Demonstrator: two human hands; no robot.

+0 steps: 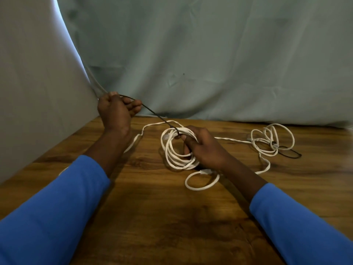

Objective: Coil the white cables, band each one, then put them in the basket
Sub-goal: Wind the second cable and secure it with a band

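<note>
On the wooden surface [152, 207], centre: right grip [202, 148] clenched round the coiled white cable [172, 155] | left grip [116, 109] pinching the black band [154, 114], stretched taut | advice: hold tension, wrap snugly across all loops | basket unseen.

A creased pale green cloth [210, 54] is hanging behind the far edge of the dark-grained wooden surface [172, 217], a plain grey sheet [28, 83] is draping over its left edge, and a thin strip of bright light [64, 29] is showing between them.
</note>
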